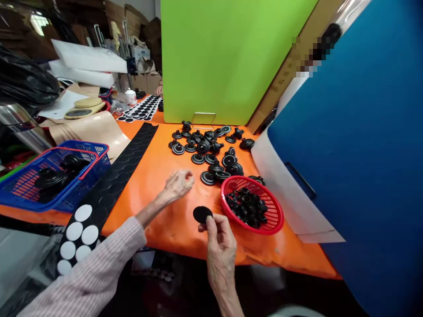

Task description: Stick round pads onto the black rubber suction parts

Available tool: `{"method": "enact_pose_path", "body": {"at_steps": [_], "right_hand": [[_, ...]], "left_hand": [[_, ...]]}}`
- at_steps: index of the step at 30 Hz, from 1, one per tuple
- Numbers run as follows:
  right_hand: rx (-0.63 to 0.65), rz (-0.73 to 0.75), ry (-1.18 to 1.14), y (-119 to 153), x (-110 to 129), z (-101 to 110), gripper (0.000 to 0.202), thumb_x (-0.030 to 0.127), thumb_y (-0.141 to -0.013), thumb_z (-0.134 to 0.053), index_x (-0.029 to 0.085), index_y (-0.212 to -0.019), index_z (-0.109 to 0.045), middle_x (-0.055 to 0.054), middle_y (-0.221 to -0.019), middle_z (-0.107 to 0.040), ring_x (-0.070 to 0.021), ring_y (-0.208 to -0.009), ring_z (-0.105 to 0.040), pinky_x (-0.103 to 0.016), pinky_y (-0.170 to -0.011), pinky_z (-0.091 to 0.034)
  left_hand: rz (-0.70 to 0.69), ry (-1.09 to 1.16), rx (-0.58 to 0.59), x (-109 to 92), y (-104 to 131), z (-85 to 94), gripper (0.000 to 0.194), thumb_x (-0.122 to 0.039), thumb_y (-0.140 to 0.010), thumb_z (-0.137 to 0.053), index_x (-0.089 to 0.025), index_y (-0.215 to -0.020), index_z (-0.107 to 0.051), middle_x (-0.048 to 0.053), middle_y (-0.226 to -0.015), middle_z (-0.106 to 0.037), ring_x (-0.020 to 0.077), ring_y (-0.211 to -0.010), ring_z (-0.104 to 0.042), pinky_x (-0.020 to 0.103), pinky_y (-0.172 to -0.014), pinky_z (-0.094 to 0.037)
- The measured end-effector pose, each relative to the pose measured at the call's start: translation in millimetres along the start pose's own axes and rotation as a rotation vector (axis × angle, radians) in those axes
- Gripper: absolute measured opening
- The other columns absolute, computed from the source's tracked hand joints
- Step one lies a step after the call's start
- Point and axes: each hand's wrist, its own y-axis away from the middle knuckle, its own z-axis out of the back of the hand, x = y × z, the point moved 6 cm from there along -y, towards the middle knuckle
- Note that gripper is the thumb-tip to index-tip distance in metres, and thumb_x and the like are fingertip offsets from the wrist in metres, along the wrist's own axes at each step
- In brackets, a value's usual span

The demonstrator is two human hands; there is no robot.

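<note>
My right hand (221,242) pinches a thin black round disc (202,214) between thumb and fingers, above the front of the orange table. Further left and forward, my left hand (178,184) hangs over the tabletop with its fingers curled in. Whether anything small is in them is hidden. Several black stepped round parts (203,147) lie in a loose group beyond my hands, some upright and some tipped over. Beside my right hand stands a red basket (279,215) holding small black pieces (246,204).
A long black strip (122,176) with white circles (90,234) runs along the left. Left of it, blue baskets (76,193) hold black parts. A green board (224,57) stands behind, a blue panel (357,145) at right. Sheets of black dots (142,109) lie at the back.
</note>
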Motion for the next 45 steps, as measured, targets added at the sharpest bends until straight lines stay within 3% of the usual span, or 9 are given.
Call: {"method": "enact_pose_path", "body": {"at_steps": [4, 7, 13, 18, 21, 25, 28, 34, 45], "right_hand": [[0.172, -0.016, 0.14, 8.9, -11.6, 23.7, 0.025, 0.044, -0.088, -0.053, 0.022, -0.091, -0.064, 0.0, -0.071, -0.062, -0.0158, -0.068, -0.062, -0.024, -0.065, -0.052], [0.232, -0.013, 0.196, 18.4, -26.9, 35.2, 0.025, 0.041, -0.09, -0.052, 0.023, -0.097, -0.067, -0.003, -0.085, -0.068, -0.018, -0.078, -0.066, -0.023, -0.068, -0.054], [0.295, 0.067, 0.247, 25.0, -35.5, 39.6, 0.021, 0.035, -0.089, -0.054, 0.023, -0.097, -0.069, -0.005, -0.091, -0.071, -0.0196, -0.084, -0.068, -0.025, -0.076, -0.055], [0.261, 0.056, 0.171, 24.1, -32.6, 29.6, 0.029, 0.035, -0.087, -0.056, 0.021, -0.112, -0.059, 0.001, -0.072, -0.062, -0.0153, -0.063, -0.062, -0.026, -0.066, -0.053], [0.274, -0.048, 0.043, 20.3, -28.7, 21.7, 0.024, 0.041, -0.084, -0.06, 0.02, -0.096, -0.059, 0.0, -0.073, -0.06, -0.014, -0.064, -0.059, -0.024, -0.062, -0.051], [0.341, -0.23, -0.051, 12.9, -18.8, 15.0, 0.029, 0.049, -0.079, -0.064, 0.021, -0.08, -0.058, 0.001, -0.072, -0.057, -0.0131, -0.066, -0.054, -0.022, -0.062, -0.046], [0.329, -0.24, -0.063, 5.8, -10.8, 12.9, 0.03, 0.05, -0.078, -0.065, 0.021, -0.077, -0.059, 0.002, -0.071, -0.053, -0.0129, -0.069, -0.051, -0.023, -0.064, -0.043], [0.244, -0.167, -0.129, 1.3, -13.6, -6.0, 0.027, 0.047, -0.077, -0.065, 0.02, -0.075, -0.064, -0.004, -0.105, -0.055, -0.0191, -0.102, -0.052, -0.03, -0.085, -0.042], [0.178, -0.153, -0.108, 14.2, -13.7, -24.6, 0.025, 0.043, -0.078, -0.063, 0.019, -0.074, -0.063, -0.005, -0.1, -0.055, -0.0179, -0.092, -0.055, -0.032, -0.08, -0.046]], "left_hand": [[-0.114, -0.003, 0.046, -21.3, -50.7, -55.4, 0.038, -0.033, -0.08, -0.061, -0.016, -0.114, -0.06, 0.015, -0.122, -0.057, 0.0323, -0.117, -0.047, 0.042, -0.099, -0.035], [-0.129, 0.0, 0.042, -21.7, -57.0, -71.5, 0.027, -0.027, -0.081, -0.056, -0.016, -0.106, -0.061, 0.015, -0.118, -0.056, 0.0343, -0.118, -0.043, 0.046, -0.099, -0.032], [-0.061, 0.122, 0.071, 7.7, -32.3, -39.6, 0.013, -0.02, -0.072, -0.061, -0.019, -0.085, -0.059, 0.009, -0.104, -0.058, 0.0302, -0.113, -0.046, 0.049, -0.102, -0.03], [0.073, 0.408, 0.209, 34.7, 6.1, -12.7, 0.02, -0.033, -0.083, -0.052, -0.015, -0.092, -0.057, 0.009, -0.091, -0.063, 0.0212, -0.09, -0.061, 0.038, -0.082, -0.05], [0.22, 0.871, 0.267, 44.1, 36.2, -10.8, 0.022, -0.034, -0.086, -0.052, -0.019, -0.102, -0.053, 0.006, -0.092, -0.065, 0.0171, -0.081, -0.065, 0.033, -0.075, -0.053], [0.443, 1.457, 0.237, 52.8, 69.5, -16.8, 0.021, -0.031, -0.083, -0.062, -0.013, -0.093, -0.058, 0.008, -0.088, -0.066, 0.0194, -0.078, -0.066, 0.03, -0.067, -0.054], [0.379, 1.42, 0.198, 55.6, 86.4, -13.5, 0.02, -0.019, -0.079, -0.065, -0.011, -0.097, -0.063, 0.009, -0.095, -0.067, 0.0187, -0.085, -0.066, 0.03, -0.075, -0.055], [0.297, 1.247, 0.176, 52.7, 116.9, -7.1, 0.036, -0.018, -0.076, -0.07, -0.019, -0.111, -0.061, 0.007, -0.113, -0.064, 0.017, -0.088, -0.066, 0.031, -0.077, -0.056], [0.262, 1.241, 0.225, 51.4, 134.7, -12.9, 0.046, -0.019, -0.073, -0.071, -0.018, -0.118, -0.064, 0.01, -0.125, -0.061, 0.0242, -0.101, -0.064, 0.035, -0.083, -0.056]]}}
